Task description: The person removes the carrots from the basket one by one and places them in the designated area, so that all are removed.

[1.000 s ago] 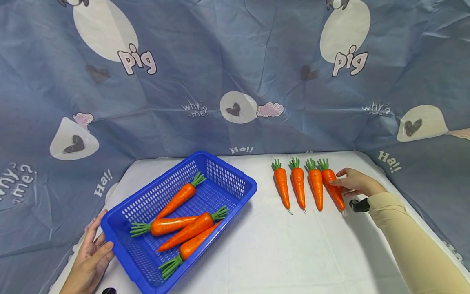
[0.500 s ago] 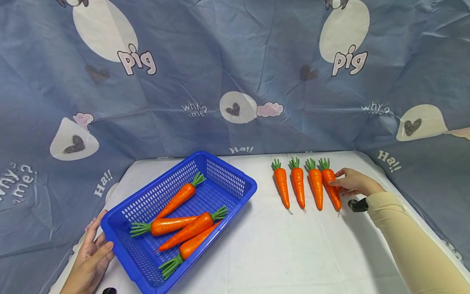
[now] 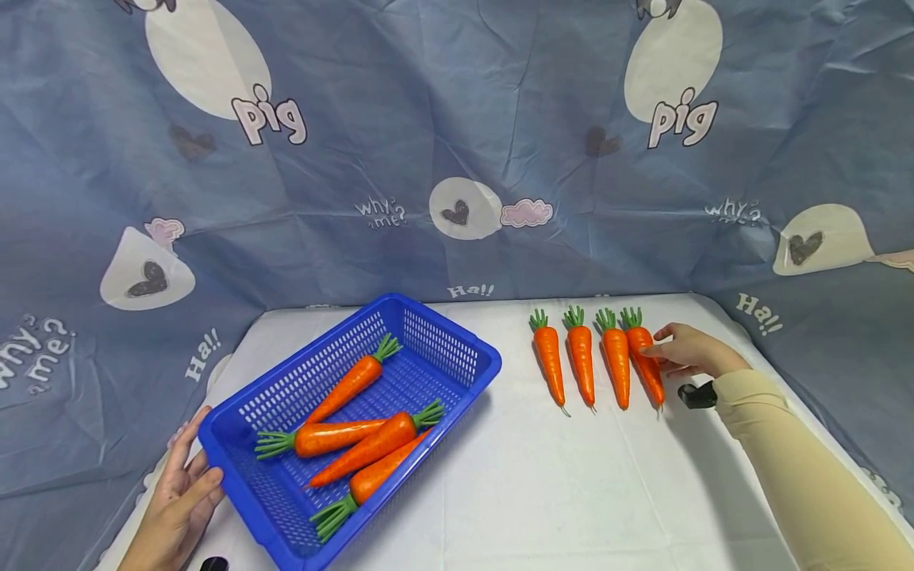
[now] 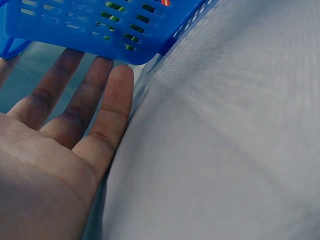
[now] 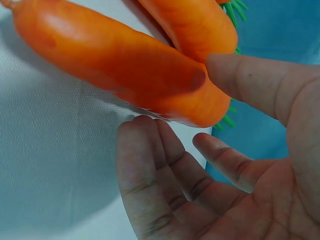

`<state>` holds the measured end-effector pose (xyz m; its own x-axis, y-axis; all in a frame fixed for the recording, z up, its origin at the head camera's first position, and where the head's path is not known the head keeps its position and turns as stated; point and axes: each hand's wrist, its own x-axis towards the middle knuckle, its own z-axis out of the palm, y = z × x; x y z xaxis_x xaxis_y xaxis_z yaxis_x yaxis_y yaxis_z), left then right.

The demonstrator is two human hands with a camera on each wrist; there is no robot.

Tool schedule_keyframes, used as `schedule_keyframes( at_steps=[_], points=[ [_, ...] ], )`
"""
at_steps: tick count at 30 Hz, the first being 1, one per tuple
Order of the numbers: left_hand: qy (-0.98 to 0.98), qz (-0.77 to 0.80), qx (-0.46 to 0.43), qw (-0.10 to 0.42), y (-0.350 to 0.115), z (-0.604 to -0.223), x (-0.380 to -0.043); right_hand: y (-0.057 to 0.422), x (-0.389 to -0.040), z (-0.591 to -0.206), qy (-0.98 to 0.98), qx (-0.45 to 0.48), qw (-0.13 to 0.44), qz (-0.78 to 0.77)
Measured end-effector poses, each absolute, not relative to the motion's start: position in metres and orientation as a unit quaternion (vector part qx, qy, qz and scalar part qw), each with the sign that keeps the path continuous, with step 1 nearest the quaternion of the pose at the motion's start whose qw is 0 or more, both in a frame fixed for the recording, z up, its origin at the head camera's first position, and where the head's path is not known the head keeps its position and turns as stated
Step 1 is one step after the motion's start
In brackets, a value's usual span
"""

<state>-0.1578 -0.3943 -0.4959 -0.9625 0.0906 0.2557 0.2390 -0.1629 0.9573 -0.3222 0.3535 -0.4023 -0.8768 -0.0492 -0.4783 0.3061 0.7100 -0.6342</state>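
My left hand (image 3: 174, 503) is at the near-left end of a blue plastic basket (image 3: 243, 507). Its thumb lies by the rim, and in the left wrist view its fingers (image 4: 112, 112) stretch straight to the basket's lower edge. Several carrots lie inside, one of them a carrot (image 3: 350, 386) toward the back. At the right, my right hand (image 3: 693, 353) is around the last carrot (image 3: 651, 377) of a row. The right wrist view has the thumb (image 5: 245, 80) at this carrot's upper side, and loosely bent fingers (image 5: 135, 155) beside its lower edge.
Left of that carrot lie three more, a carrot (image 3: 616, 369), a carrot (image 3: 581, 365) and a carrot (image 3: 549, 365), leaves to the back. A white cloth (image 3: 543, 492) covers the table. A blue printed curtain (image 3: 357, 143) rises behind and at both sides.
The rightmost carrot's tip has swung left, bringing it nearer parallel to its neighbour. Over the last half second my right thumb has lifted slightly. My left hand and the basket have stayed put.
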Motion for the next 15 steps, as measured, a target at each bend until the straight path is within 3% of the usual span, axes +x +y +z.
schedule_keyframes(
  at_steps=[15],
  points=[
    [-0.655, -0.745, -0.117, 0.052, -0.3941, -0.4951, -0.1576, 0.3542, -0.3218, -0.3939, 0.896, 0.068, 0.218, -0.381]
  ],
)
